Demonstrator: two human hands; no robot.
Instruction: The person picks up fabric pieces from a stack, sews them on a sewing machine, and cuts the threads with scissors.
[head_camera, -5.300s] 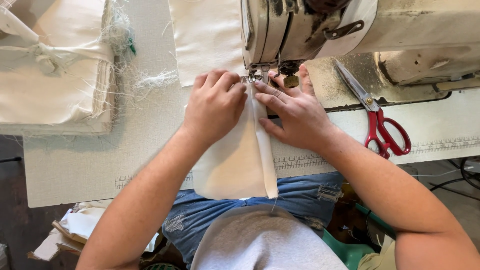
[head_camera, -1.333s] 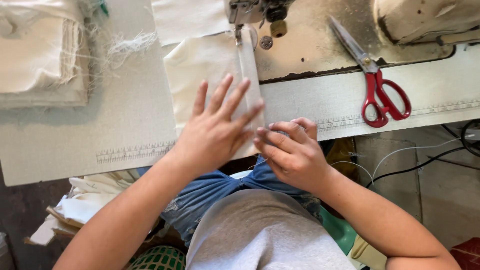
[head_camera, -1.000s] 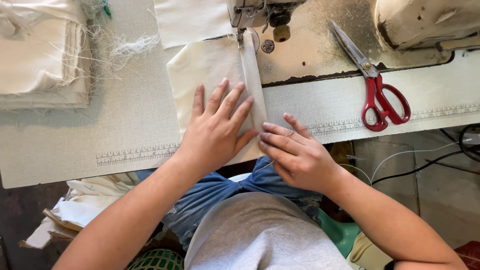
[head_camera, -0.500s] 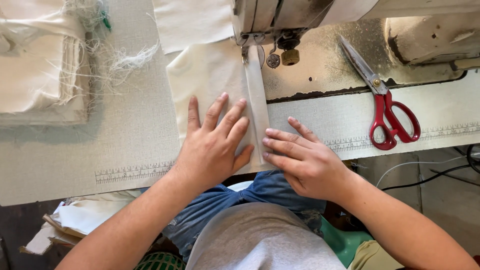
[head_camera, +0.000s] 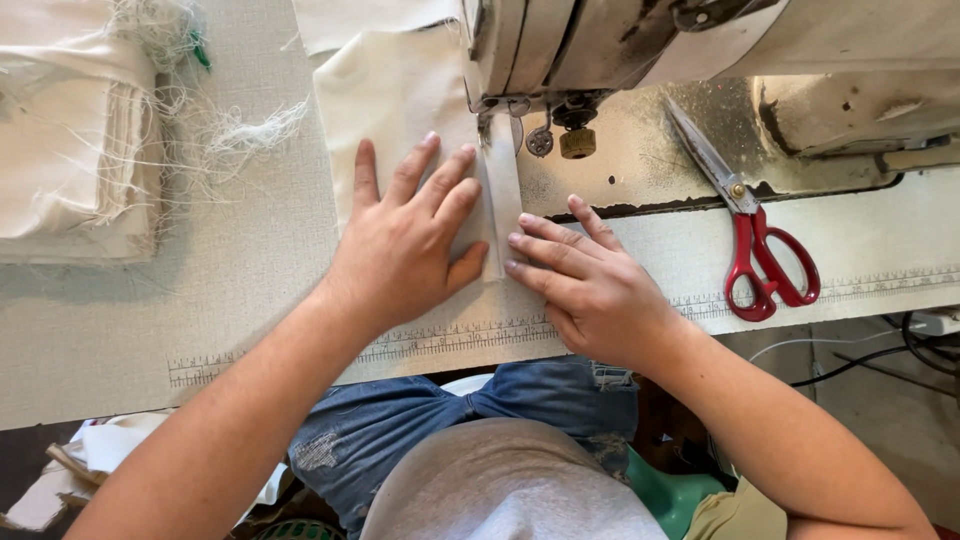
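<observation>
A cream cloth piece (head_camera: 395, 90) lies flat on the table, its far end under the sewing machine. A thin folded strip (head_camera: 502, 190) runs along its right edge, from near the needle toward the near side.

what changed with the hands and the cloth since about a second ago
The left hand slid up the cream cloth toward the needle and now lies flat beside the folded strip. The right hand uncurled and pressed flat at the strip's right. The red-handled scissors stayed put.
</observation>
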